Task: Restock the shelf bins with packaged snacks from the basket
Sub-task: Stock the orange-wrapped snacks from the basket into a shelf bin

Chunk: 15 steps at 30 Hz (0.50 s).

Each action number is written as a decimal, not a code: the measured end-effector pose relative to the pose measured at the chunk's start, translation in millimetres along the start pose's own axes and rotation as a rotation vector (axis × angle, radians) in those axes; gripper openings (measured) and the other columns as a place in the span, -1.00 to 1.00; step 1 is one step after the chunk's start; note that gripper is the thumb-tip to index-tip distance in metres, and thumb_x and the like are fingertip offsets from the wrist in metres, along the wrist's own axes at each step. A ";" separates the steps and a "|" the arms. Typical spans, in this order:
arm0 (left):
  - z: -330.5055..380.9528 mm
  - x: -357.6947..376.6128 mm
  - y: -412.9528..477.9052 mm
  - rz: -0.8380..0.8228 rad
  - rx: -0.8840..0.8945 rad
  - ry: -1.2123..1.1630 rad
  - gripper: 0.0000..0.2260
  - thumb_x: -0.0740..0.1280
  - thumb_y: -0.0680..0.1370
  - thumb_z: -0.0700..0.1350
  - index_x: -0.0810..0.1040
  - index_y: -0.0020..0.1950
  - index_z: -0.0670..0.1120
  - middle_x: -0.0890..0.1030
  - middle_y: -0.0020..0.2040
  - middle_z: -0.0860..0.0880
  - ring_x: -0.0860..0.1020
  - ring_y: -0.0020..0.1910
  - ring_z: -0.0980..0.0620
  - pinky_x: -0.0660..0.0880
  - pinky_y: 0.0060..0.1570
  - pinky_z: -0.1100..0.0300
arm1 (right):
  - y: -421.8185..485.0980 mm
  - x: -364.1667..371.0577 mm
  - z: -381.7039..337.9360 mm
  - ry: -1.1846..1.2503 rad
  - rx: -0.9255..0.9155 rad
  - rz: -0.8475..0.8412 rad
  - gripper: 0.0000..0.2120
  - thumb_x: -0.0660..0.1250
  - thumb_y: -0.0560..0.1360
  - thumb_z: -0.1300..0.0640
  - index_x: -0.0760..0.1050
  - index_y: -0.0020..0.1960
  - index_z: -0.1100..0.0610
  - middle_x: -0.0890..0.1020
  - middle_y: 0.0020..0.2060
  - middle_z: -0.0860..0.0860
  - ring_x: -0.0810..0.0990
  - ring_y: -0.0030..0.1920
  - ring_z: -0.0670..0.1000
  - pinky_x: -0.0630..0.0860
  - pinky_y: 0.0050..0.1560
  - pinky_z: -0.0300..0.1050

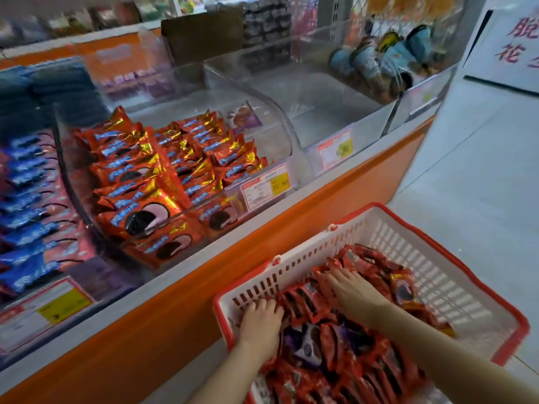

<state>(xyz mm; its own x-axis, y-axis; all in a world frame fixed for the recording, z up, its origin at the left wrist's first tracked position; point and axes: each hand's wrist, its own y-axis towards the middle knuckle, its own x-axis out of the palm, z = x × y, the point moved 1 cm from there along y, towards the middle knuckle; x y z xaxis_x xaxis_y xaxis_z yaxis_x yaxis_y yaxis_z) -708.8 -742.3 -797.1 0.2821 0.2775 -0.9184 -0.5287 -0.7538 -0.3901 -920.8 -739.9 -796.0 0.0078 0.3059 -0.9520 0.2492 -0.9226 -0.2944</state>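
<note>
A white basket with a red rim stands at the lower right, filled with red snack packs and a purple pack. Both my hands are down in it. My left hand lies on the packs near the basket's left wall with its fingers curled over their edges. My right hand lies spread on the pile farther in, fingertips among the packs. Above left, a clear shelf bin holds rows of the same red and gold cookie packs.
Blue cookie packs fill the bin at far left. To the right is a clear bin with only a price tag. An orange shelf front runs diagonally between bins and basket. The white floor lies to the right.
</note>
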 end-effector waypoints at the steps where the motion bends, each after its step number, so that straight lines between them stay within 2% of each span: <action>1: -0.8 5.0 0.6 -0.030 -0.004 -0.002 -0.63 0.14 0.60 -0.13 0.32 0.41 -0.12 0.30 0.42 -0.16 0.27 0.38 -0.17 0.17 0.37 -0.02 | 3.0 3.1 -2.9 -0.011 0.033 -0.021 -0.44 0.01 0.62 -0.07 -0.03 0.55 0.08 0.08 0.53 0.04 -0.07 0.54 0.11 -0.03 0.50 0.09; 5: 2.1 9.7 5.7 -0.040 0.015 -0.012 -0.67 0.19 0.58 -0.15 0.40 0.35 -0.12 0.33 0.37 -0.16 0.30 0.35 -0.16 0.20 0.35 0.01 | 13.4 8.1 -10.0 -0.026 0.121 -0.001 -0.26 0.10 0.54 -0.24 -0.05 0.56 0.09 0.11 0.52 0.05 -0.04 0.53 0.12 -0.01 0.48 0.09; 9: 2.3 10.7 4.9 -0.034 0.046 -0.027 -0.65 0.23 0.55 -0.24 0.43 0.34 -0.13 0.35 0.36 -0.14 0.29 0.36 -0.14 0.21 0.39 0.02 | 16.3 9.0 -5.0 -0.030 0.144 0.048 -0.41 0.18 0.58 -0.04 0.04 0.53 0.03 0.28 0.44 0.02 0.18 0.45 0.09 0.18 0.43 -0.01; 13: 2.4 10.4 2.8 -0.028 0.041 -0.069 -0.65 0.24 0.54 -0.29 0.45 0.32 -0.13 0.38 0.34 -0.13 0.31 0.35 -0.12 0.29 0.36 0.03 | 8.2 7.8 2.6 0.094 0.195 0.080 -0.52 0.19 0.59 -0.05 0.18 0.47 -0.03 0.42 0.34 -0.07 0.34 0.34 0.02 0.35 0.30 -0.12; 15: 1.9 7.4 3.9 -0.012 0.028 -0.089 -0.69 0.24 0.55 -0.31 0.47 0.28 -0.13 0.43 0.28 -0.12 0.36 0.29 -0.10 0.33 0.31 0.05 | -0.3 2.2 7.3 0.184 0.253 0.114 -0.57 0.20 0.58 -0.01 0.23 0.42 -0.04 0.47 0.29 -0.10 0.43 0.26 0.01 0.45 0.14 -0.14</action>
<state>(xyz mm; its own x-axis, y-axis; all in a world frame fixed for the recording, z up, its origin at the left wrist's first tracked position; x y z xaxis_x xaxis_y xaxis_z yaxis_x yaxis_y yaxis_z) -710.3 -742.1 -805.5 0.2171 0.3394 -0.9152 -0.5485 -0.7332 -0.4020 -927.9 -740.7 -798.6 0.2023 0.2138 -0.9557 -0.0112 -0.9753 -0.2206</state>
